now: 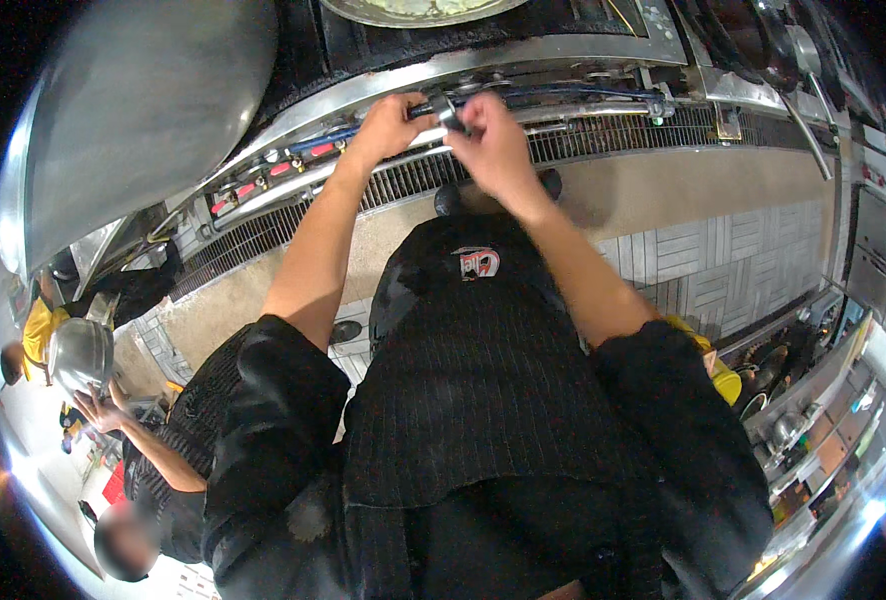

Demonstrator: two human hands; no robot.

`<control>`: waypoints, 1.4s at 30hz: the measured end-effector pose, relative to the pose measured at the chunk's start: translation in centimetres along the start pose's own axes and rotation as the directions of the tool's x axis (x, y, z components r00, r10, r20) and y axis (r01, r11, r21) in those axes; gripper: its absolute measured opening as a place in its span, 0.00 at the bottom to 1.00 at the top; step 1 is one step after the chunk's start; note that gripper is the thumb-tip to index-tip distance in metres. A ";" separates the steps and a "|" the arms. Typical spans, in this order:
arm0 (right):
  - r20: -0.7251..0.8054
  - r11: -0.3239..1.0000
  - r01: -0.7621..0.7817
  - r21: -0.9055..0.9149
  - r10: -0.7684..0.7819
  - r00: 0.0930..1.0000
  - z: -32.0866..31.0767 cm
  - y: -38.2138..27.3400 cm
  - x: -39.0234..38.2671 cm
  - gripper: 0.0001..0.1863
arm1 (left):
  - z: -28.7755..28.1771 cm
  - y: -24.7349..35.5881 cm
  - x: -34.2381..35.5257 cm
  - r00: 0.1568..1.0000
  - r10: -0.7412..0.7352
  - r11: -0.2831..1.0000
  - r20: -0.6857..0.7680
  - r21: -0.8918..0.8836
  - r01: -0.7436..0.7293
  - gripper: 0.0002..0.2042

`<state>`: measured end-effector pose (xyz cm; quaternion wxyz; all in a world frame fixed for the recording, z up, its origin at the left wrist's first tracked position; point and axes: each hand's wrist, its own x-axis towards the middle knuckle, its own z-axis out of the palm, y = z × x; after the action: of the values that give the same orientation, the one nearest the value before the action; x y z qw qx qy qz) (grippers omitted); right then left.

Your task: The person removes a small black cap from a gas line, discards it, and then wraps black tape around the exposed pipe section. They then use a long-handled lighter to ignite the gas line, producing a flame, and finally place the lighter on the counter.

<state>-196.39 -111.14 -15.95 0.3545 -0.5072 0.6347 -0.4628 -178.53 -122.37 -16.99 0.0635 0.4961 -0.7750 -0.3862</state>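
Observation:
At the stove's front rail, my left hand (393, 125) is closed on a dark fitting with a silver metal collar (445, 112). My right hand (493, 145) is at the right side of that fitting, fingers bent and smeared by motion, so whether it grips is unclear. A blue hose (593, 92) runs along the front behind a metal pipe, beside red-handled valves (283, 170) on the left. Above them, a wide pan (423, 10) with pale contents sits on the blackened cooktop (583, 20).
A large steel wok or lid (143, 120) fills the upper left. A co-worker (183, 440) at my lower left raises a hand to a steel pot (81, 355); another person in yellow (38, 335) is beyond. A floor grate (613, 135) runs below the stove. Shelves with cookware (793, 420) stand at right.

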 end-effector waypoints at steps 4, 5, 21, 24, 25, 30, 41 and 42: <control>-0.032 0.964 -0.116 0.239 0.128 0.991 3.7 3.2 -5.0 0.15 | -1.3 -0.4 1.0 0.992 -0.032 0.967 0.119 -0.249 0.061 0.22; -0.042 0.943 -0.142 0.302 0.162 0.986 4.4 4.3 -5.0 0.14 | -1.4 -0.3 1.0 0.988 -0.043 0.972 0.146 -0.224 0.075 0.23; 0.438 0.794 -0.388 -0.468 0.589 0.679 5.6 4.0 15.0 0.25 | 2.3 1.3 -2.9 0.880 0.294 0.930 -0.373 0.323 -0.173 0.25; 0.271 0.890 -0.244 -0.385 0.362 0.892 4.2 3.5 14.1 0.25 | 2.3 0.4 -2.8 0.969 0.137 0.985 -0.204 0.132 -0.111 0.23; 0.089 0.948 -0.221 -0.227 0.247 0.965 3.4 2.5 12.7 0.28 | 2.0 0.2 -2.5 0.980 0.099 0.995 -0.173 0.049 -0.092 0.21; -0.045 0.990 -0.017 -0.143 0.011 0.999 0.1 -1.0 0.9 0.21 | 0.1 -0.3 -0.1 0.995 0.091 0.995 -0.052 -0.037 -0.093 0.17; -0.246 0.989 -0.021 -0.148 -0.016 0.969 1.2 4.4 0.5 0.14 | 0.6 2.7 -1.3 0.999 -0.009 0.977 -0.049 0.214 0.020 0.28; -0.216 0.960 -0.007 -0.280 -0.055 0.975 0.4 3.5 2.1 0.14 | 0.8 2.6 -1.3 0.997 0.027 0.968 -0.077 0.251 -0.006 0.28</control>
<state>-197.59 -113.07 -19.35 0.2008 -0.5049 0.7229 -0.4269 -180.15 -120.35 -15.46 0.0346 0.5088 -0.8186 -0.2644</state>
